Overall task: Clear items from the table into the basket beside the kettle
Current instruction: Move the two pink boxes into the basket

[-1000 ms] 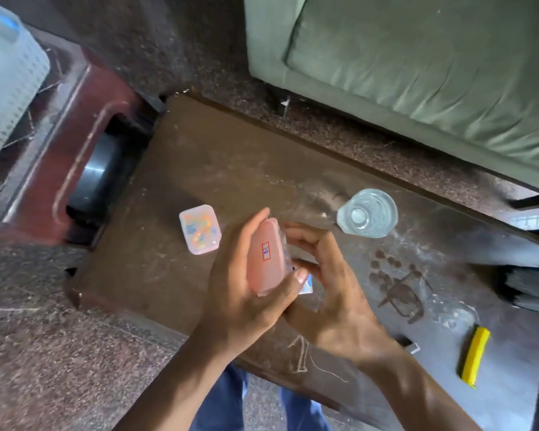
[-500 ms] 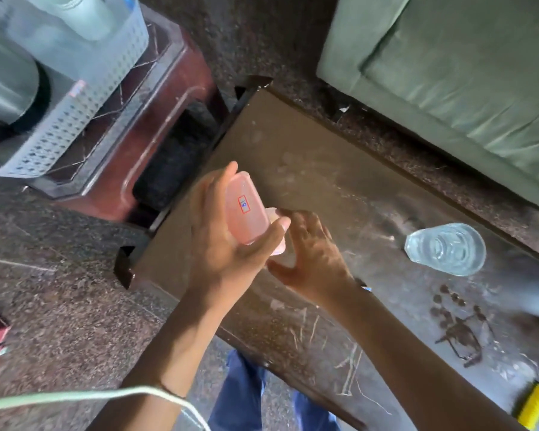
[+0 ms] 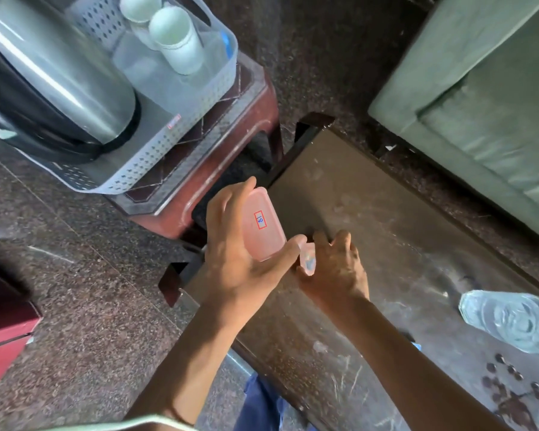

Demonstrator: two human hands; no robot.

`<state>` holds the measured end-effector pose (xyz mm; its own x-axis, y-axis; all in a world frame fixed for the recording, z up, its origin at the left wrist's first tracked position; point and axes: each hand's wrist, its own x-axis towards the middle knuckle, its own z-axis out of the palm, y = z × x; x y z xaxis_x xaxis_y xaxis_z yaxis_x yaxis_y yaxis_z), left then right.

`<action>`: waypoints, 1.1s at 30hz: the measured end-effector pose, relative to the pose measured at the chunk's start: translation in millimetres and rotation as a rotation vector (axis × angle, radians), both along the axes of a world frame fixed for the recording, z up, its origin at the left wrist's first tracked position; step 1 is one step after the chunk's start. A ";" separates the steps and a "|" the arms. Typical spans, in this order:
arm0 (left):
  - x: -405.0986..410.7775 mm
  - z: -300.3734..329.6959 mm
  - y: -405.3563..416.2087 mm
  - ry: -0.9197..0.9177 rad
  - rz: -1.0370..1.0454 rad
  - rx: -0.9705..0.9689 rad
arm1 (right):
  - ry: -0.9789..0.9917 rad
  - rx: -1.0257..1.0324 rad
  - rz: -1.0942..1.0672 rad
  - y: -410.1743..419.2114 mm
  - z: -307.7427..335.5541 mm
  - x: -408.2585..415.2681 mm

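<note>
My left hand [image 3: 234,259] is shut on a pink lidded plastic container [image 3: 263,225] with a small red-framed label, held above the left end of the dark table [image 3: 386,213]. Just right of it, my right hand [image 3: 335,269] closes over a small clear pinkish box [image 3: 307,259], which stands on edge at the thumb; most of the box is hidden. The white perforated basket [image 3: 181,144] sits on a red stool [image 3: 231,169] up left, beside the steel kettle [image 3: 59,88]. An upturned clear glass [image 3: 511,321] rests on the table at the right.
Pale green cups [image 3: 175,42] and a clear tub stand inside the basket. A green sofa [image 3: 495,104] runs along the table's far side. Small dark bits [image 3: 511,390] lie near the glass. A red box [image 3: 0,331] is on the floor at left.
The view has swung left, bringing the basket and kettle in. My left hand has carried the pink container to the table's left end. My right hand has moved onto the small box.
</note>
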<state>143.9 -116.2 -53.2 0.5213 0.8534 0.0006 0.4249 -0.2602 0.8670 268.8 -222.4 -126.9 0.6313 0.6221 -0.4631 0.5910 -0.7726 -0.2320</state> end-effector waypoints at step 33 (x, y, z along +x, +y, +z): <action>-61.8 13.0 190.0 0.043 0.106 0.039 | 0.116 0.697 0.041 297.0 152.3 14.9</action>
